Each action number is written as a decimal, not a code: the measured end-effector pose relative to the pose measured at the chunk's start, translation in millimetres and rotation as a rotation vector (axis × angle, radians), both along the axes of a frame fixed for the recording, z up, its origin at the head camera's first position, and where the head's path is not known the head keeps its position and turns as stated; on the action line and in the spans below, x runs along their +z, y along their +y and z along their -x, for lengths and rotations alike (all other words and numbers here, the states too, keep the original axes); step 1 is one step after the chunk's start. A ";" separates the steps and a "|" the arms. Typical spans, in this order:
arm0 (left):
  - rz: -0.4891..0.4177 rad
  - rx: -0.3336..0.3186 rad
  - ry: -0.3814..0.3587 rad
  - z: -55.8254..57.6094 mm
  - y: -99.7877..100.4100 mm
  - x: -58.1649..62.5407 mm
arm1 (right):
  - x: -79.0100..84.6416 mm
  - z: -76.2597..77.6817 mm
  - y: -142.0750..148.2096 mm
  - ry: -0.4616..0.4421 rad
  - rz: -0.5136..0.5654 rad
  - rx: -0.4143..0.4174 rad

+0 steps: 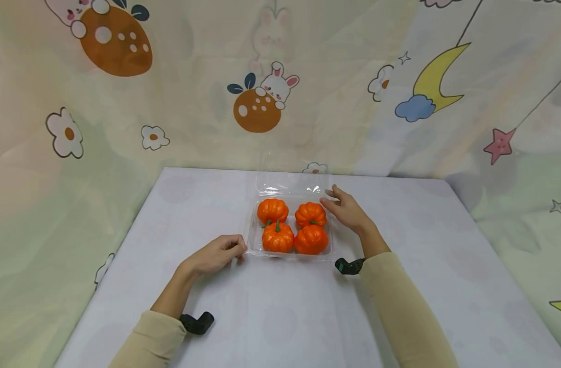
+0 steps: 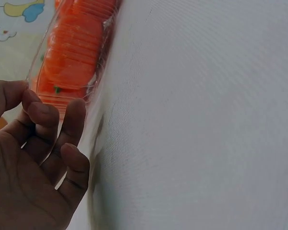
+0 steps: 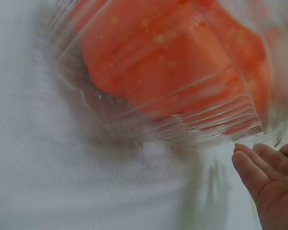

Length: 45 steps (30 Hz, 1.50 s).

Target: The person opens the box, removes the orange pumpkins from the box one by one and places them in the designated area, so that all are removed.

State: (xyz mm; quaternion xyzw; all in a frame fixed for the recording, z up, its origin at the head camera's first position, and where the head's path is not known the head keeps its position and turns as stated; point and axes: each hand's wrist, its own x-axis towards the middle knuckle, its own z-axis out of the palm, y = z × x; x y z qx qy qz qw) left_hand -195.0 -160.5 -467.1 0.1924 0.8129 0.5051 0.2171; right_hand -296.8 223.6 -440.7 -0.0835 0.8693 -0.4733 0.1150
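Observation:
A clear plastic clamshell box point(image 1: 290, 255) sits on the table with its lid point(image 1: 291, 183) raised at the back. Inside lie several small orange pumpkins point(image 1: 278, 237) with green stems. At the box's near left corner, my left hand point(image 1: 219, 253) pinches the rim between thumb and forefinger, as the left wrist view shows; its other fingers curl loosely. My right hand point(image 1: 349, 208) is beside the far right corner, fingers loosely extended near the lid's hinge. Through the box wall in the right wrist view, a pumpkin point(image 3: 168, 57) appears above the fingertips point(image 3: 247, 165).
The white-covered table point(image 1: 280, 312) stretches around the box on all sides. Behind it hangs a cloth point(image 1: 193, 97) printed with rabbits, flowers, a moon and stars. Black wrist devices point(image 1: 197, 323) stick out at both sleeves.

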 end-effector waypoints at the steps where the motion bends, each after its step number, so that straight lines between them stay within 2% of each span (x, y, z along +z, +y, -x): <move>1: 0.001 0.000 -0.001 -0.1 0.2 -0.2 | 0.2 -0.4 0.0 -0.004 -0.007 0.001; 12: 0.006 0.021 -0.018 -3.0 1.3 0.4 | 4.4 -6.0 1.4 -0.026 -0.086 0.023; 18: -0.007 -0.001 -0.015 -3.4 1.1 0.6 | 9.3 -9.0 2.2 0.070 -0.101 0.037; 25: -0.012 -0.016 -0.004 -2.6 -0.6 -1.8 | 14.1 -18.2 0.4 0.240 -0.139 0.048; 35: -0.016 0.005 -0.024 -3.2 -4.0 -1.9 | 21.8 -28.9 -6.6 0.315 -0.138 0.112; 41: -0.054 0.006 -0.053 -2.7 -5.5 -3.9 | 28.1 -44.4 -10.5 0.373 -0.169 0.154; 45: -0.048 -0.005 -0.048 -2.4 -5.7 -6.0 | 31.2 -54.9 -12.5 0.414 -0.192 0.181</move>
